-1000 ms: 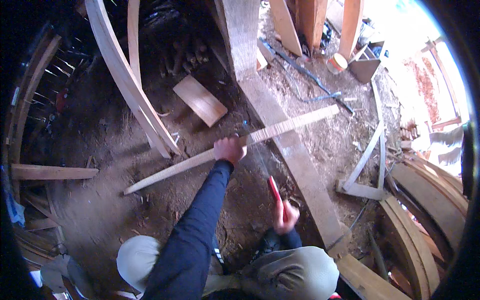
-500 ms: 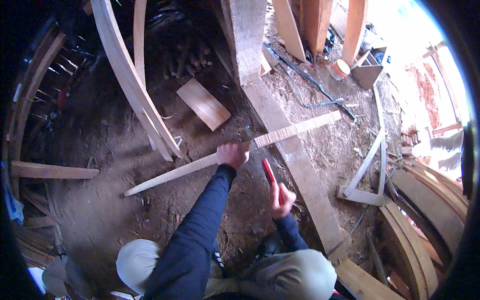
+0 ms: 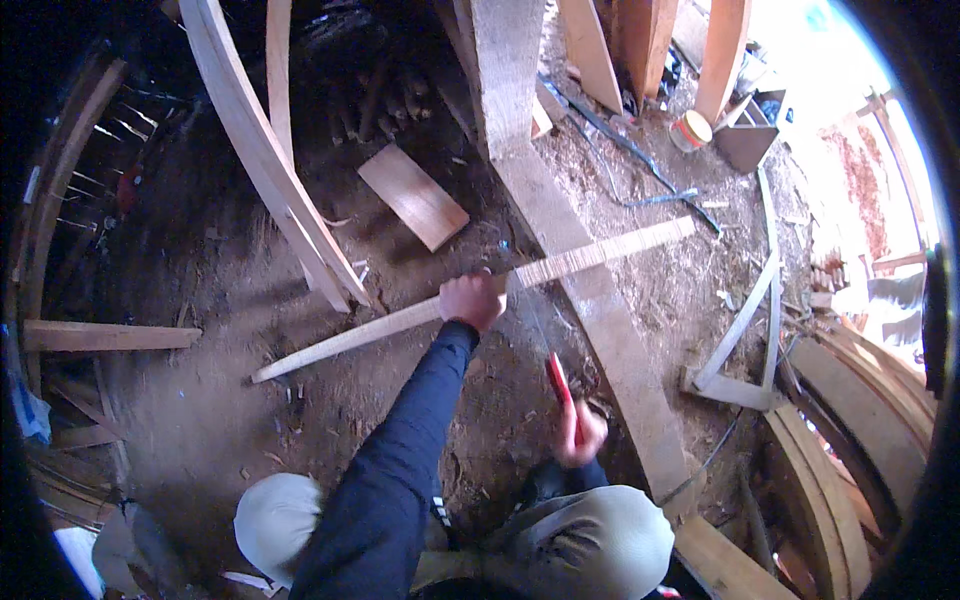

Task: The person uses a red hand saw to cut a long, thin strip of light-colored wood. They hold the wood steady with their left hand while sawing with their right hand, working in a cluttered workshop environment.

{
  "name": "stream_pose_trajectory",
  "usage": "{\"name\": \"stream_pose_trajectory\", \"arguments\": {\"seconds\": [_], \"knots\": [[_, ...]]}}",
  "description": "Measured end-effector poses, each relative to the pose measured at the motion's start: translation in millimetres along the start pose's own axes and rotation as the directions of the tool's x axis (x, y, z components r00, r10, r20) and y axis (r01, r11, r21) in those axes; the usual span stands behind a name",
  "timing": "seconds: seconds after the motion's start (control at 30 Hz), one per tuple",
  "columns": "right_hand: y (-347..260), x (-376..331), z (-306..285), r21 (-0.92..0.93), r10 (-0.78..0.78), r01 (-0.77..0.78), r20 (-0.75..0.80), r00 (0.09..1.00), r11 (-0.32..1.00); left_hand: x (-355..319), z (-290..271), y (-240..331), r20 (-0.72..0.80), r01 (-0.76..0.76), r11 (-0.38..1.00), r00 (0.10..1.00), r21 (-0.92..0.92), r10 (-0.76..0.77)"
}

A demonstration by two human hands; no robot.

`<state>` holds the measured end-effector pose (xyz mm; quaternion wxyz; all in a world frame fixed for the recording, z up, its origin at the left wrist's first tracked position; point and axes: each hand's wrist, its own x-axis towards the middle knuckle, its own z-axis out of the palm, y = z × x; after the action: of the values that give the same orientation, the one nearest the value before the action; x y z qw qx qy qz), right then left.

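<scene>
A long pale wooden strip (image 3: 610, 245) lies slantwise, its right part resting over a wide beam (image 3: 630, 370) and its left end low near the dirt floor. Close-set crosswise lines mark that right part. My left hand (image 3: 473, 300) is closed around the strip near its middle. Nearer to me, my right hand (image 3: 583, 434) wraps the red handle of a handsaw (image 3: 557, 376). Its thin blade, faint and edge-on, runs up from the handle toward the strip just right of my left hand. Whether the teeth touch the wood is too fine to see.
A short board (image 3: 414, 197) lies on the floor beyond the strip. Curved timbers (image 3: 255, 150) stand at the left, and more curved pieces (image 3: 820, 490) are stacked at lower right. Beyond the beam are a round tub (image 3: 690, 131), a wooden box (image 3: 748, 145) and a dark cord (image 3: 640, 155).
My right hand has drawn the handsaw back toward me and slightly right. My left hand keeps its hold on the strip. The whole view has shifted a little.
</scene>
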<state>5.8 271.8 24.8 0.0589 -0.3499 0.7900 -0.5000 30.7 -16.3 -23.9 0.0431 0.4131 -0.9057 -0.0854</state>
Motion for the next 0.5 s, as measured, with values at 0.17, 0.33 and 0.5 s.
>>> {"name": "stream_pose_trajectory", "arguments": {"seconds": [0.17,0.33,0.5], "knots": [[-8,46,14,-0.006,0.016,-0.016,-0.018,1.0,1.0,1,6,0,-0.021,-0.013,0.999,1.0,-0.052,0.011],[-1,28,16,0.039,0.003,-0.003,-0.003,1.0,0.999,-8,2,5,-0.001,0.025,0.999,1.0,-0.031,-0.025],[-17,47,12,0.043,0.03,-0.029,-0.034,0.999,0.999,-5,15,-5,-0.167,0.01,0.999,0.986,0.049,-0.001]]}}
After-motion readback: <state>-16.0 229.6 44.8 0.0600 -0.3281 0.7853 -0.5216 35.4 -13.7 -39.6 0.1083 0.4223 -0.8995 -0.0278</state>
